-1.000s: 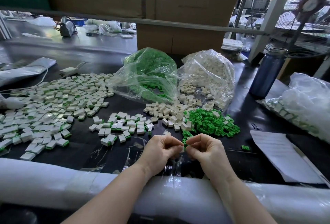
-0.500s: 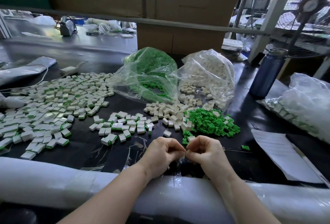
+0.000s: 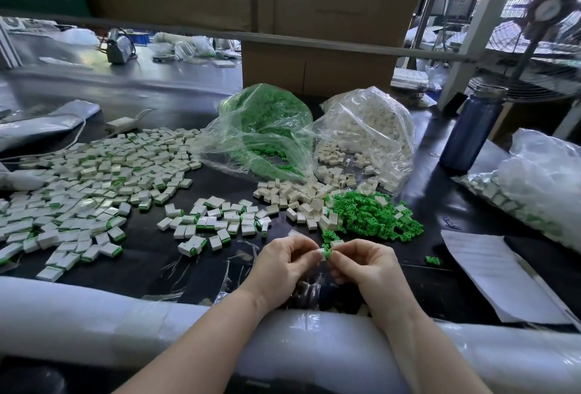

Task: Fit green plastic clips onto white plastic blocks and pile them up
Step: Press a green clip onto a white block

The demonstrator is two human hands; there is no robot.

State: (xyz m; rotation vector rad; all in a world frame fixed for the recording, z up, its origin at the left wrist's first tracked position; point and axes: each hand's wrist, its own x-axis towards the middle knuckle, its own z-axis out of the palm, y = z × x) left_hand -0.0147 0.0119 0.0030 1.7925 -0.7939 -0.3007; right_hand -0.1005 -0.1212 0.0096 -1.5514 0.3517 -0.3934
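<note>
Both hands pinching: L hand (image 3: 284, 263) on white block (image 3: 321, 252), R hand (image 3: 366, 265) on green clip (image 3: 327, 254), held just above tabletop (image 3: 151, 255) btwn fingertips; imo align clip square w/ block, press straight till seated, no twisting.

Top centre: stacked cardboard boxes (image 3: 317, 16) behind a grey rail (image 3: 314, 43) | upper right: fan (image 3: 547, 16) against bright daylight (window blurred) | lower frame: black worktable (image 3: 151, 255) | upper left: glossy second bench (image 3: 125, 82)
</note>
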